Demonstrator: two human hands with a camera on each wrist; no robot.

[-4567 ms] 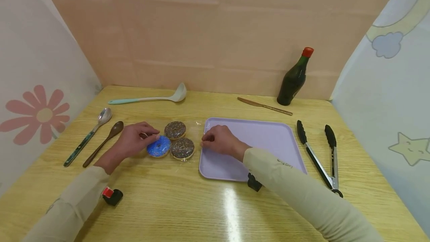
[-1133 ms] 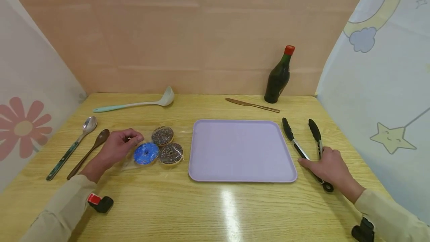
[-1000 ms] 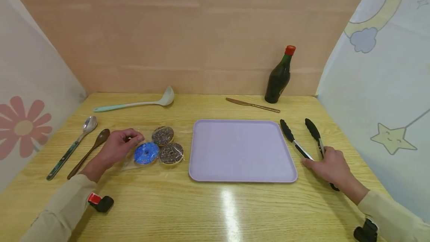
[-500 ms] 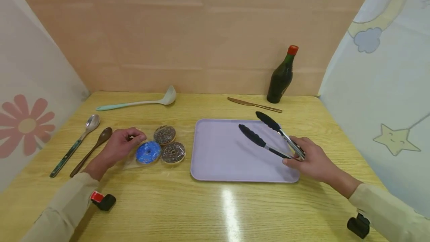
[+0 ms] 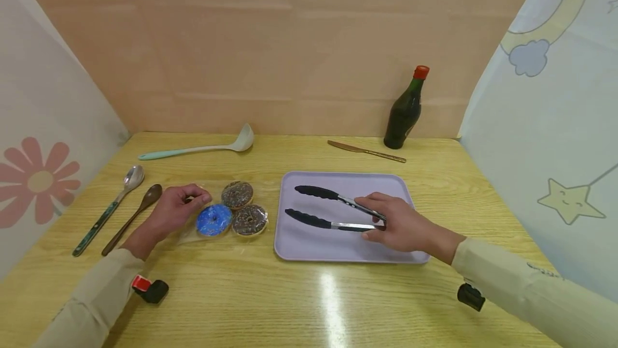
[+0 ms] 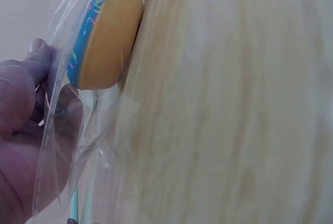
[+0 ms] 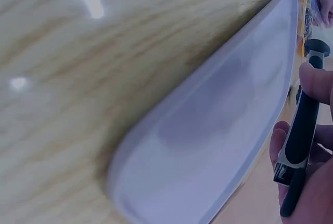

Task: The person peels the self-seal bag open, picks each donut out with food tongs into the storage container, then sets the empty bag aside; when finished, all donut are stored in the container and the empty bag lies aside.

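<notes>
My right hand point(image 5: 398, 226) grips black-tipped metal tongs point(image 5: 328, 209) over the lilac tray point(image 5: 309, 246), their two arms spread and pointing left toward the donuts. The right wrist view shows my fingers point(image 7: 312, 81) round a black tong arm point(image 7: 302, 130) above the tray point(image 7: 208, 130). My left hand point(image 5: 174, 209) pinches the edge of a clear plastic bag point(image 5: 193, 232) that holds a blue donut point(image 5: 214, 219) and two chocolate donuts point(image 5: 248, 219). In the left wrist view my fingers point(image 6: 39, 63) hold the clear bag point(image 6: 78, 130) beside the blue donut point(image 6: 101, 39).
On the wooden table point(image 5: 309, 305), a metal spoon point(image 5: 108, 208) and a brown wooden spoon point(image 5: 132, 216) lie left of my left hand. A pale green ladle point(image 5: 198, 147), a knife point(image 5: 367, 150) and a dark bottle point(image 5: 405, 109) stand along the back wall.
My right hand left the tray's left edge, took the tongs from the table at the right and carried them leftward over the tray. The left hand stayed on the bag.
</notes>
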